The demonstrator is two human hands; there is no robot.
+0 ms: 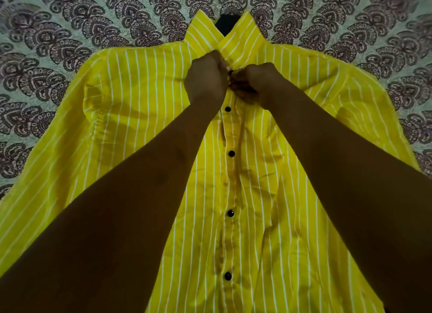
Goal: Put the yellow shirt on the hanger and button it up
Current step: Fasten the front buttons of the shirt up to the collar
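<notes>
head cam | looks forward-down | close over shirt on bedspread

surface: pretty much the whole backdrop is a bedspread, spread flat and filling the view edge to edge
pattern: rows of dark scalloped paisley-ish motifs, kinda like feathers or fans, fanning out in arcs toward the top and both sides
colours: pale greenish-white cloth, print in a dark purplish brown
texture: looks a bit crinkly or quilted up near the top middle, hard to say which
light: dim overall, brighter toward the top, heavy shadow at the bottom
walls/floor/windows: can't see any, it's just cloth
</notes>
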